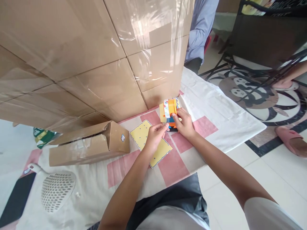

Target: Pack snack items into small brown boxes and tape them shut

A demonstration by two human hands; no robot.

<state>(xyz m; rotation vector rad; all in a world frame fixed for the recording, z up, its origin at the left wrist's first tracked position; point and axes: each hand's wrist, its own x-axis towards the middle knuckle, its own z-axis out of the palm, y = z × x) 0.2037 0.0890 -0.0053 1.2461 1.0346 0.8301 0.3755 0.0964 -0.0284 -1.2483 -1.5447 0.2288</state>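
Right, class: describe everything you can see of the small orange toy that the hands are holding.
The orange toy looks like plastic: a rounded orange top with a white printed label, a blue and dark base below, too small to make out further. It stands on the checked cloth by the foot of the big taped boxes. The right hand grips its side, and the left hand touches its lower edge, above a yellow card.
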